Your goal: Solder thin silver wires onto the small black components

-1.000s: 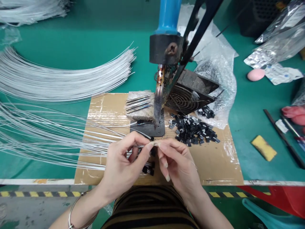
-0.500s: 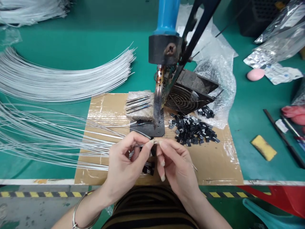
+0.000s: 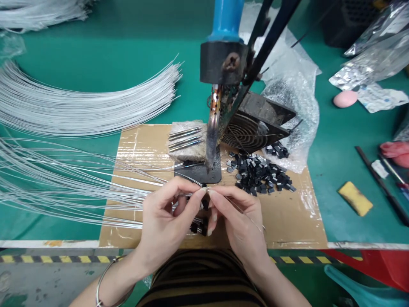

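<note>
The left hand (image 3: 171,224) and right hand (image 3: 241,215) meet at the fingertips, each pinching thin wire (image 3: 251,218) above the cardboard (image 3: 294,217), on the near side of the iron (image 3: 211,143). A light, steady pinch, well clear of the iron's tip, would probably serve best. The wire's long axis runs roughly left to right at the pinch; its tail slants right and near across the right hand. What the fingertips cover cannot be told.

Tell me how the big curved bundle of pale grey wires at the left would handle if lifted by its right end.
The bundle of pale grey wires would probably bend springily, since it lies in one smooth, even curve. Single wires might slip loose: no tie shows around it, and the right-hand tips already splay unevenly.
</note>
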Available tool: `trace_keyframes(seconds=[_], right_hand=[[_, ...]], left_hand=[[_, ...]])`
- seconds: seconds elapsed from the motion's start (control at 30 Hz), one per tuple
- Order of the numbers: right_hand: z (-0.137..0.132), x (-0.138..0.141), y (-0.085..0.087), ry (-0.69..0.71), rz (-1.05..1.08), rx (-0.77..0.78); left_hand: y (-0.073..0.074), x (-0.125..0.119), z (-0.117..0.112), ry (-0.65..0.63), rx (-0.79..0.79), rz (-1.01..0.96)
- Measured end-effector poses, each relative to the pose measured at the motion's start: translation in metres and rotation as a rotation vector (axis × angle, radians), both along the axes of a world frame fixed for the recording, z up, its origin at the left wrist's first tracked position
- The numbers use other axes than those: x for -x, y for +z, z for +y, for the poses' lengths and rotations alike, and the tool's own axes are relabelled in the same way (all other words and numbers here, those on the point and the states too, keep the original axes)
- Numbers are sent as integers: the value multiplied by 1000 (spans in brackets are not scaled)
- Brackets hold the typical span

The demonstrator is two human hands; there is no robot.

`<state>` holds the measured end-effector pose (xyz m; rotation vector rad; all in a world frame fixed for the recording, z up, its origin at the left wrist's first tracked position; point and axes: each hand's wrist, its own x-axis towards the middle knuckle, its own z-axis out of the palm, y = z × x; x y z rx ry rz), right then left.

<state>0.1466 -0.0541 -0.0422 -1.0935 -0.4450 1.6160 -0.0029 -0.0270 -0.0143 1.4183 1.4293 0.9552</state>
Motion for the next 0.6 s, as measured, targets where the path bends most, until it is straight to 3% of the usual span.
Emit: trace_keyframes(seconds=[0.27,0.6], right_hand=[[2,-3,3,3,5,16],[12,-17,10,114,76,77]], left_hand=[[0,-1,1,-5,-13,29],[-3,3,-2,-75,-39,39]])
